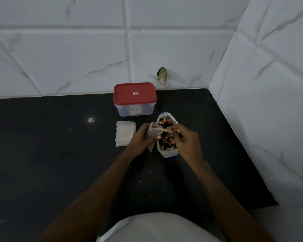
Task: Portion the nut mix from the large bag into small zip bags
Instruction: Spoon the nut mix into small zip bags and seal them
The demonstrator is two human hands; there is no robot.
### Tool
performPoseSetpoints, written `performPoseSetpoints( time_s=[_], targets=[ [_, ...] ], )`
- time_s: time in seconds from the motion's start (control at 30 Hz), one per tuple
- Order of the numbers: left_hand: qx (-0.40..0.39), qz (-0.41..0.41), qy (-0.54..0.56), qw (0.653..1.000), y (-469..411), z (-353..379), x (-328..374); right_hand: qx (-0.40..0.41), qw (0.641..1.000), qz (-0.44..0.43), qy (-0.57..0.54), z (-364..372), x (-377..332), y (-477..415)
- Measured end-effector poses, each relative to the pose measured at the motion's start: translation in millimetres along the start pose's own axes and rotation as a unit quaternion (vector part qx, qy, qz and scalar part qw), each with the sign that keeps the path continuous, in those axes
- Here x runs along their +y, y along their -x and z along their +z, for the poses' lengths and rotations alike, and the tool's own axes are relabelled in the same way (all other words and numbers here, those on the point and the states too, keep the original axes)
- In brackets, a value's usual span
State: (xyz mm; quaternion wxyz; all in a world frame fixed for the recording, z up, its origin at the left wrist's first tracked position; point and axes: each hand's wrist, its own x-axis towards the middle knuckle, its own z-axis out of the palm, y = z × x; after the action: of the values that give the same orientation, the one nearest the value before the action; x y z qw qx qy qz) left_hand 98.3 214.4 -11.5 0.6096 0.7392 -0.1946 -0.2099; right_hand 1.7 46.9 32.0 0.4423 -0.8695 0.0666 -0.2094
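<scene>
Across the black countertop (59, 154), which is meeting white marbled wall tiles (77, 55) at the back and on the right, the task's things are sitting in a tight group near the corner. Farthest back, a clear plastic container (135, 110) is standing with its red lid (134, 93) pressed on. Just in front of it and a little to the right, the large bag (170, 153) is standing open-mouthed, showing the nut mix (166, 123) inside. To the left of that bag, a small stack of empty zip bags (124, 133) is lying flat. The left hand (140, 138) is curling its fingers and thumb round one small zip bag (151, 130), holding it upright just beside the large bag's mouth. The right hand (185, 142) is hovering over the nut mix with its fingers bent, pinching a pale wooden spoon (160, 130) whose tip is reaching into the held bag's opening.
</scene>
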Motion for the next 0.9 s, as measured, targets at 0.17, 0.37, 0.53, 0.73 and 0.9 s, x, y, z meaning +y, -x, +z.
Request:
performPoseSetpoints(
  time_s=[0.17, 0.37, 0.53, 0.73, 0.9],
  targets=[
    [0.006, -0.003, 0.000, 1.000, 0, 0, -2, 0.060, 0.997, 0.009, -0.037, 4, -1, 2],
    [-0.026, -0.028, -0.078, 0.996, 0, -6, 0, 0.159, 0.969, 0.181, -0.059, -13, 22, -13],
    [-0.086, -0.038, -0.184, 0.978, -2, -13, -9, 0.061, 0.970, 0.212, 0.098, -35, 47, -29],
    [-0.147, -0.038, -0.232, 0.961, -2, -9, -11, 0.001, 0.960, 0.197, 0.199, -37, 53, -43],
    [-0.158, -0.036, -0.239, 0.957, 2, -6, -12, -0.029, 0.959, 0.240, 0.149, -29, 60, -51]
  ],
)
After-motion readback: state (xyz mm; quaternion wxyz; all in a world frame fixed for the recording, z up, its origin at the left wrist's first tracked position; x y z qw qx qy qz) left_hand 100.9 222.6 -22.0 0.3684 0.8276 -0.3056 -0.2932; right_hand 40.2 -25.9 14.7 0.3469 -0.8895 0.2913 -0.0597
